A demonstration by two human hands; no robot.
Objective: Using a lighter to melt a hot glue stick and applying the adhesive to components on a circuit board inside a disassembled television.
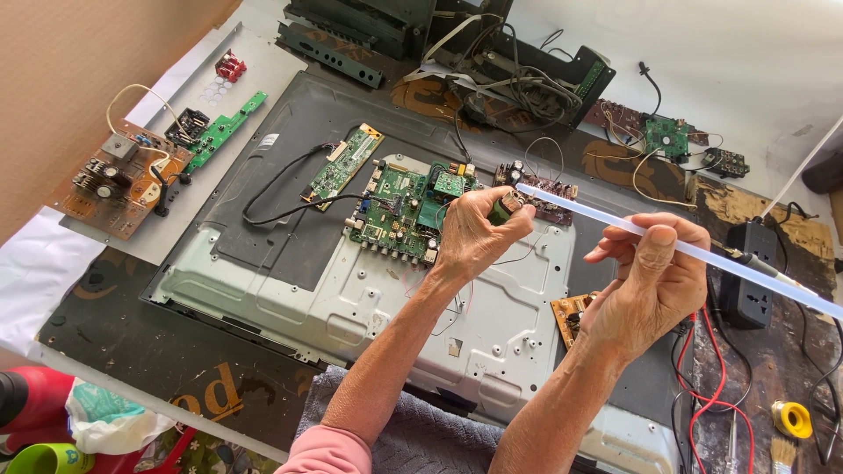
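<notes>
1. My left hand [474, 230] has its grip closed tight around a small dark cylindrical part [504, 207], held above the middle of the opened television back panel [369, 290].
2. My right hand [648, 274] holds a long translucent white rod [632, 230] in a narrow grip between thumb and fingers; the rod slants from lower right up to the left.
3. The rod's far tip touches, or sits just beside, the cylindrical part in my left hand.
4. Just left of my left hand, a green circuit board [397, 207] is mounted on the panel, with black cables leading to a smaller green board [344, 163].
5. A small orange board [571, 312] lies under my right hand.
6. A black power strip [753, 274] sits on the surface at right, beside red wires [709, 386] and a yellow tape roll [792, 419].
</notes>
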